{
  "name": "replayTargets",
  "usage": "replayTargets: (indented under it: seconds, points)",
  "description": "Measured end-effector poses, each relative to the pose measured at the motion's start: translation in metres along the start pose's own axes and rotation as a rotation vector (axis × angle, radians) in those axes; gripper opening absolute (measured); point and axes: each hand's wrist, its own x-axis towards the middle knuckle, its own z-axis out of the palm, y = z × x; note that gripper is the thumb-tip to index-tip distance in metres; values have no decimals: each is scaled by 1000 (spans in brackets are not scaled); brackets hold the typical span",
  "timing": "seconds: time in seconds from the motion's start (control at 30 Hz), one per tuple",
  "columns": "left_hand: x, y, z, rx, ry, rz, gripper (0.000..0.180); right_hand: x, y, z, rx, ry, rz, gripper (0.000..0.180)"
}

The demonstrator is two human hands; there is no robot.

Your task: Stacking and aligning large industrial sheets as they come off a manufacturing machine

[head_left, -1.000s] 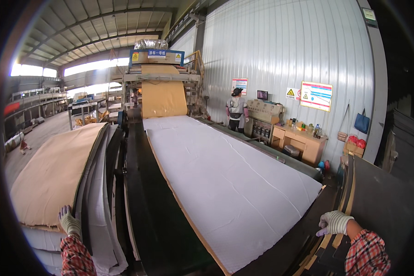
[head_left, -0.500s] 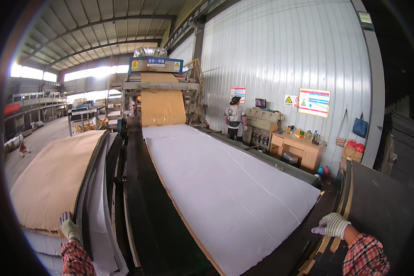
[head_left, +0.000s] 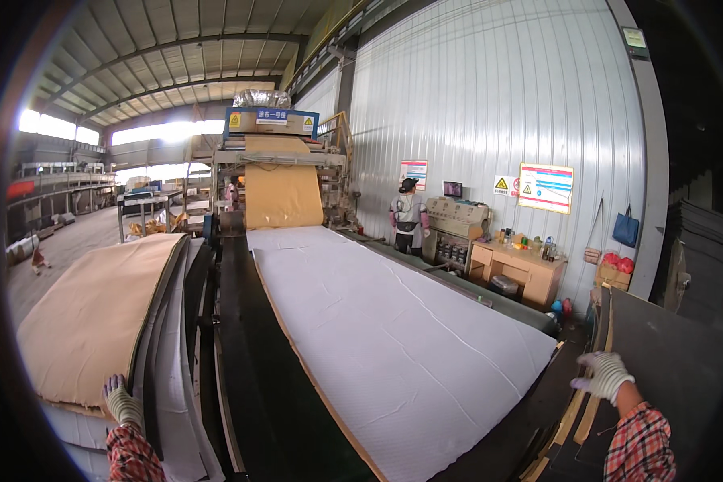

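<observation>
Down at the near left, got a left hand in a striped white-and-grey knit glove with purple fingertips, laid on the near right corner of a ragged-edged tan rectangular sheet. Can see fingers stretched out straight; can't tell about any pinch underneath. Got loose white sheets drooping out below. Over at the near right, got a right hand in a matching glove, fingers loosely spread, clutching nothing visible, over a stack of flat dark grey sheets with pale tan edge strips. Smack between both hands, touching neither, can see a long, wrinkled white sheet lying on a flat black bed. At the far end, got a smooth tan web hanging from a blue-topped machine. Off to the far right, can spot a person in a grey top and black cap beside a beige control cabinet.
</observation>
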Motion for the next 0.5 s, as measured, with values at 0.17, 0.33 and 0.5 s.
replayTargets:
  seconds: [0.17, 0.33, 0.5]
  points:
    - [1, -1, 10, -17, 32, 14, 51, -10, 89, 18, -140, 70, 372, 61]
    - [0, 3, 0, -42, 20, -2, 48, -1, 82, 37, 29, 6, 569, 62]
    - [0, 1, -2, -33, -6, 3, 48, -9, 77, 35, -22, -31, 539, 71]
